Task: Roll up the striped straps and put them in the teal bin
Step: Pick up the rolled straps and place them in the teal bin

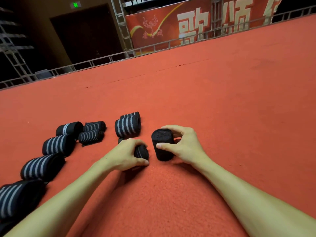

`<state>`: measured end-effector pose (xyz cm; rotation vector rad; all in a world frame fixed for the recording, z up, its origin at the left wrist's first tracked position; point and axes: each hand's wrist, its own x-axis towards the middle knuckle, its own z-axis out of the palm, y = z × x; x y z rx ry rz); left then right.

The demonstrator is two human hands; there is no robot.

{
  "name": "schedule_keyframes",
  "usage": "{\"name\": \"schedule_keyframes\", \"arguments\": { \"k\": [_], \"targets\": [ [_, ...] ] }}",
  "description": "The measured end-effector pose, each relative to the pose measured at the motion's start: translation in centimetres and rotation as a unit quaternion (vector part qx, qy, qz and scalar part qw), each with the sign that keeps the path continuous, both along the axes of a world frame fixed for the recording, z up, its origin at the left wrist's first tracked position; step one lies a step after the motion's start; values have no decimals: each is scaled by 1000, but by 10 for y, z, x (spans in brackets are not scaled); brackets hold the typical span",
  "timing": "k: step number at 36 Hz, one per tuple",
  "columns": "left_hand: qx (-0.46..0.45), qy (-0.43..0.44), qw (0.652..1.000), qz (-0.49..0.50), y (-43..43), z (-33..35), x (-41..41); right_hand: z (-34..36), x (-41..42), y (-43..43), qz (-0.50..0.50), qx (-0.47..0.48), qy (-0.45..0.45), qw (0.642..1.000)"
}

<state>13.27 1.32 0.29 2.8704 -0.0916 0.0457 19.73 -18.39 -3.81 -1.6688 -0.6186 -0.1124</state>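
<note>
Stretching two bare forearms forward, low over rough red felt carpet (222, 117). Showing, at the lower left edge beside the left forearm, a fat rolled black strap with white stripes (15, 199), lying on its side. Curling the left hand (126, 156) round a small, tightly wound dark strap roll with a thin pale stripe (141, 152), fingers over the top, thumb tip down by the carpet. Pinching with the right hand (184, 146) an upright black cylinder of rolled strap (162, 146), thumb on the near side, fingers wrapped behind, base sitting on the carpet just beside the small roll. Showing more striped rolls on their sides, curving away from the near left: a second (41, 166), a third (58, 145), a cluster of three (91, 136), then a stacked pair (127, 128) just beyond the hands. Ending farther off at a grey metal railing (102, 60) along the carpet's edge, with a red banner bearing large pale characters (171, 26) and a dark doorway (85, 35) behind.
</note>
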Motion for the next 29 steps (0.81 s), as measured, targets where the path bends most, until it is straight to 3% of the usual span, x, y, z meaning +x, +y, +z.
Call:
{"name": "schedule_keyframes", "arguments": {
  "k": [8,15,25,29],
  "targets": [
    [16,39,999,-16,0,9,-2,3,0,0,3,1,-7,1000],
    [-23,-37,999,24,-2,1,-7,3,-1,0,-3,-12,-26,1000],
    [-27,-10,998,47,-3,9,-5,2,-2,0,-24,-13,-40,999],
    [-45,-43,997,40,-8,11,-16,2,-7,-4,-30,-7,-33,999]
  ]
}}
